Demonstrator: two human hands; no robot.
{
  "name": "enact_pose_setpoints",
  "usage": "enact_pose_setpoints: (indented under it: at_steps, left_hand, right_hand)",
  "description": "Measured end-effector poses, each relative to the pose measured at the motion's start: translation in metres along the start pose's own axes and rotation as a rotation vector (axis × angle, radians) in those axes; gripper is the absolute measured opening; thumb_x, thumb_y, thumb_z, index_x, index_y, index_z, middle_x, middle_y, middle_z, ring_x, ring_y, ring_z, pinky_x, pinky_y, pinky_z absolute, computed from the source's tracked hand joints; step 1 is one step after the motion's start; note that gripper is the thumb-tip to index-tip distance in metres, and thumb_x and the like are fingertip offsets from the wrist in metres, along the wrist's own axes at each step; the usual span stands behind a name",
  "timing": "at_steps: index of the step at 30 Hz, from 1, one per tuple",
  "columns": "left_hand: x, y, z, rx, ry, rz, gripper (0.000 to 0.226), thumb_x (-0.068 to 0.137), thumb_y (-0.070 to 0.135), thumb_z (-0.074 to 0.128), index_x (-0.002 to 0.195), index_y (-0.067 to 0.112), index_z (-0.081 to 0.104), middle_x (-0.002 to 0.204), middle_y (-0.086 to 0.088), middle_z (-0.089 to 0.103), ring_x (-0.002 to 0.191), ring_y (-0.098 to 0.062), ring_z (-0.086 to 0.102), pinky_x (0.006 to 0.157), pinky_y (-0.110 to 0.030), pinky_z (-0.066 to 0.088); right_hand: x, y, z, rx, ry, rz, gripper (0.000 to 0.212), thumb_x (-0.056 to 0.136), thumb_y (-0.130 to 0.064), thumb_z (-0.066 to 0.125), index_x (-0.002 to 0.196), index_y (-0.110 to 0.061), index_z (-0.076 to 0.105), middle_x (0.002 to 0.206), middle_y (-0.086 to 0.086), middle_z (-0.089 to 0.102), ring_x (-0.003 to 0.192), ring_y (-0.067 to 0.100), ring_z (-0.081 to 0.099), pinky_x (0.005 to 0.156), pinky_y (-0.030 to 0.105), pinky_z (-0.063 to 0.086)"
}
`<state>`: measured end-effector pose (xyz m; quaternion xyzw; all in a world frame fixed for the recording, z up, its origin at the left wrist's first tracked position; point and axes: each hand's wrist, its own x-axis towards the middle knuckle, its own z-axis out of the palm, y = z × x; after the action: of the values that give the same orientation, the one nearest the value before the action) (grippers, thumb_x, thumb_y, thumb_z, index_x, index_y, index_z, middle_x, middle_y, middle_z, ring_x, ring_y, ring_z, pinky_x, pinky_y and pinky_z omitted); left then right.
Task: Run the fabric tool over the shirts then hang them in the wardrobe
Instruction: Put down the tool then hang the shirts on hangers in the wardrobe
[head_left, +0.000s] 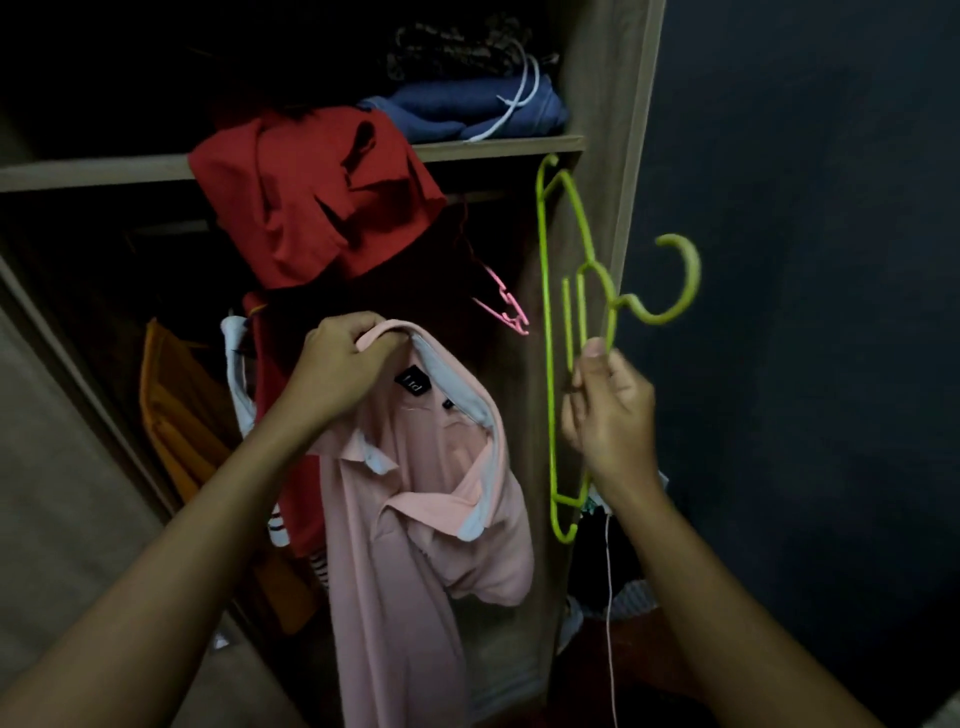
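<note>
My left hand (343, 358) grips the collar of a pale pink polo shirt (415, 509), which hangs before the open wooden wardrobe (597, 104). My right hand (608, 410) pinches a lime-green plastic hanger (550, 332) just beside it.

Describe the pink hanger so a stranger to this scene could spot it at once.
Find the wardrobe shelf, its front edge partly covered by a red shirt. Just below and right of that shirt, the pink hanger pokes from the dark. Unlike the green hanger in the right hand, nobody holds it.
</note>
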<state>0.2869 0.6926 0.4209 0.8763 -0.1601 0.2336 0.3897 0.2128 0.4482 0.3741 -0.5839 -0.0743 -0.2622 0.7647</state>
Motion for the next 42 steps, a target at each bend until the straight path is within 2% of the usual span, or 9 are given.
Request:
enact_pose_setpoints:
  at_steps: [5,13,18,25,29,33,36,39,42]
  left_hand:
    - [0.007,0.023,-0.006,-0.045,-0.092,-0.028,0.023,0.082,0.040,0.060,0.082,0.022,0.075,0.077,-0.004,0.071,0.068,-0.010,0.057,0.066,-0.032,0.046]
    - [0.007,0.092,-0.025,-0.456,-0.313,-0.054,0.023,0.099,0.010,0.055,0.101,0.013,0.078,0.100,-0.009,0.078,0.092,-0.016,0.071,0.087,-0.031,0.055]
    - [0.014,0.101,-0.055,-0.523,-0.254,-0.069,0.026,0.098,0.001,0.050,0.104,0.007,0.075,0.101,-0.012,0.077,0.096,-0.020,0.073,0.089,-0.030,0.056]
    - [0.016,0.073,-0.096,-0.349,-0.297,-0.044,0.027,0.093,-0.004,0.058,0.109,0.010,0.074,0.107,-0.011,0.077,0.105,-0.025,0.072,0.090,-0.034,0.058]
    - [0.015,0.057,-0.109,-0.152,-0.291,-0.048,0.053,0.083,-0.022,0.053,0.116,0.016,0.072,0.112,-0.008,0.074,0.105,-0.019,0.071,0.080,-0.024,0.059]
    - [0.017,0.046,-0.118,-0.043,-0.270,0.002,0.051,0.077,-0.005,0.070,0.107,0.035,0.075,0.107,0.014,0.074,0.104,-0.007,0.068,0.088,-0.026,0.054]
    - [0.022,0.032,-0.123,0.247,-0.156,-0.015,0.038,0.079,0.002,0.079,0.110,0.024,0.073,0.101,0.003,0.066,0.091,-0.012,0.064,0.078,-0.027,0.053]
    - [0.022,0.022,-0.123,0.494,-0.136,-0.080,0.027,0.076,0.004,0.077,0.100,0.015,0.074,0.097,-0.007,0.068,0.087,-0.022,0.065,0.073,-0.029,0.050]
    - [0.019,0.022,-0.116,0.476,-0.133,-0.105,0.009,0.077,0.011,0.074,0.074,0.013,0.066,0.070,-0.006,0.068,0.068,-0.022,0.065,0.058,-0.027,0.047]
  right_hand:
    - [-0.001,-0.055,0.010,0.430,-0.302,-0.139,0.041,0.096,-0.048,0.036,0.069,-0.017,0.037,0.039,-0.003,0.026,0.028,0.013,0.021,0.038,0.030,0.012]
    - [0.037,-0.071,0.051,0.498,-0.640,-0.189,0.074,0.081,-0.066,0.064,0.046,-0.013,0.025,0.033,0.004,0.011,0.027,0.017,0.021,0.040,0.032,0.018]
    - [0.065,-0.063,0.038,0.137,-0.718,-0.117,0.075,0.086,-0.069,0.049,0.044,-0.013,0.022,0.037,0.004,0.017,0.038,0.024,0.036,0.048,0.042,0.029]
    - [0.094,-0.078,0.009,-0.846,-0.806,-0.122,0.063,0.093,-0.063,0.032,0.064,-0.008,0.043,0.054,0.002,0.035,0.046,0.008,0.031,0.050,0.018,0.030]
    - [0.100,-0.079,0.007,-0.913,-0.739,-0.272,0.056,0.103,-0.048,0.036,0.084,0.001,0.055,0.068,0.009,0.048,0.059,0.018,0.045,0.061,0.035,0.039]
    - [0.107,-0.069,0.007,-1.096,-0.783,-0.283,0.056,0.096,-0.062,0.040,0.087,-0.011,0.061,0.083,0.014,0.062,0.074,0.029,0.059,0.071,0.045,0.050]
    - [0.115,-0.060,-0.001,-1.176,-0.868,-0.117,0.055,0.090,-0.071,0.044,0.092,-0.021,0.069,0.083,0.004,0.065,0.078,0.026,0.062,0.072,0.037,0.052]
    - [0.118,-0.064,-0.001,-1.192,-0.894,-0.059,0.029,0.094,-0.050,0.057,0.081,-0.028,0.069,0.073,-0.008,0.061,0.070,0.012,0.057,0.058,0.012,0.043]
    - [0.130,-0.068,0.004,-1.281,-0.904,-0.069,0.030,0.091,-0.046,0.064,0.072,-0.023,0.064,0.074,-0.001,0.061,0.072,0.016,0.055,0.063,0.023,0.043]
